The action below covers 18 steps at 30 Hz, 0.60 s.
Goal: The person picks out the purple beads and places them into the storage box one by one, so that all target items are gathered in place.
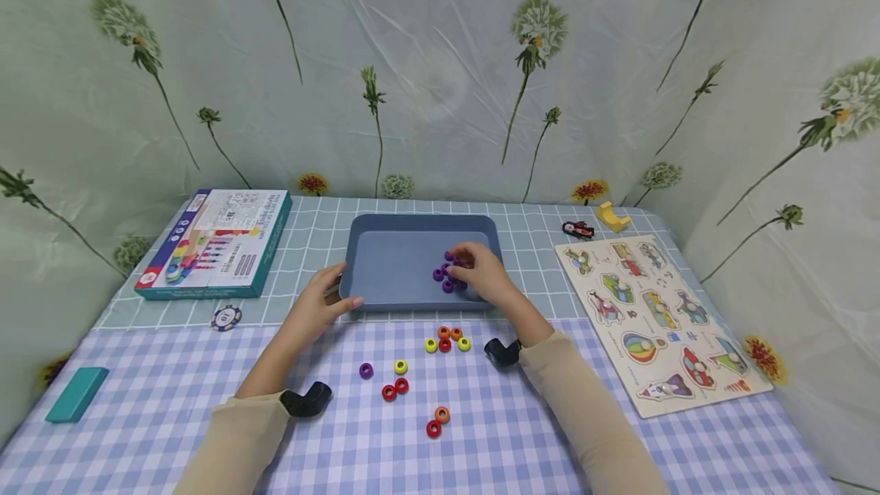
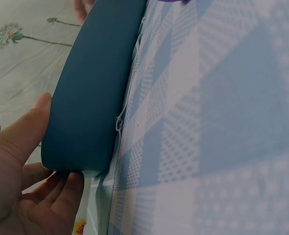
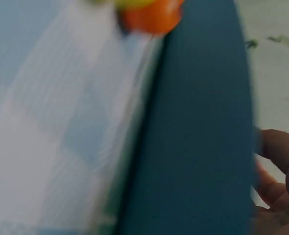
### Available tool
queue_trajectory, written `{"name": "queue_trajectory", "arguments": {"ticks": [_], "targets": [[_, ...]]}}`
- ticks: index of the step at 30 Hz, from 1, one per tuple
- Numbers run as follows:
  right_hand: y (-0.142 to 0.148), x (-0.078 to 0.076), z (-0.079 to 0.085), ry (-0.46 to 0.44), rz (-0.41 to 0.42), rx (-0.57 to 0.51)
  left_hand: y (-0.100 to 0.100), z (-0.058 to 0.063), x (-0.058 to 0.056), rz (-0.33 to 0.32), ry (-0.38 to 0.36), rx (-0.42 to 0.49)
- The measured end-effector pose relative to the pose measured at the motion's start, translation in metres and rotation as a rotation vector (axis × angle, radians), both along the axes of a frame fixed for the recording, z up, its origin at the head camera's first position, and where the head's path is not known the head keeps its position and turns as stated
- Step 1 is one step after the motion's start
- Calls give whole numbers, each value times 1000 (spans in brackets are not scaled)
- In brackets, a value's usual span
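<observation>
A shallow blue-grey tray (image 1: 399, 250) stands on the table, with several small purple beads (image 1: 438, 275) in its right part. At the tray's front left corner is my left hand (image 1: 318, 302). Seen from the left wrist, its thumb lies against the rim and its fingers (image 2: 68, 198) curl round the corner of the tray (image 2: 90, 93). My right hand (image 1: 484, 273) is inside the tray, thumb and forefinger pinching at a purple bead among the others. From the right wrist, the tray wall (image 3: 198, 127) hides its fingertips.
Yellow, orange and red beads (image 1: 444, 344) and one purple bead (image 1: 366, 370) lie before the tray. A boxed toy (image 1: 220, 243), a poker chip (image 1: 226, 318) and a teal block (image 1: 77, 394) are leftward. Rightward are a puzzle board (image 1: 660, 319), a small figure (image 1: 578, 230) and a yellow piece (image 1: 611, 217).
</observation>
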State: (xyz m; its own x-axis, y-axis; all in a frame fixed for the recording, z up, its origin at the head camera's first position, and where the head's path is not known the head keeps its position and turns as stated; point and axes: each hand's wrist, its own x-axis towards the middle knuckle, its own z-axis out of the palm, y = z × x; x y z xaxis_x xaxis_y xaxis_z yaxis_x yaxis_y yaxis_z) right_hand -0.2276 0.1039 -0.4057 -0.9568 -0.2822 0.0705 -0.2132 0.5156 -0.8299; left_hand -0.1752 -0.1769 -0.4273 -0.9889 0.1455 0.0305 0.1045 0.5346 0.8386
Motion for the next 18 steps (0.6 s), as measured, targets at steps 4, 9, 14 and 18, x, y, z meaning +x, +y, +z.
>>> {"name": "queue_trajectory", "arguments": {"ticks": [4,9,14,18], "targets": [[-9,17,12,59,103,-75,0,1,0,1,2,-8],[-27,56,38,142,322,-123,-1,0,0,-3,16,-12],[-46,87,46,128,508,-91,-1,-1,-1,-9,23,3],[-58,93,22,96,612,-11,-1,-1,-1,-16,33,9]]}}
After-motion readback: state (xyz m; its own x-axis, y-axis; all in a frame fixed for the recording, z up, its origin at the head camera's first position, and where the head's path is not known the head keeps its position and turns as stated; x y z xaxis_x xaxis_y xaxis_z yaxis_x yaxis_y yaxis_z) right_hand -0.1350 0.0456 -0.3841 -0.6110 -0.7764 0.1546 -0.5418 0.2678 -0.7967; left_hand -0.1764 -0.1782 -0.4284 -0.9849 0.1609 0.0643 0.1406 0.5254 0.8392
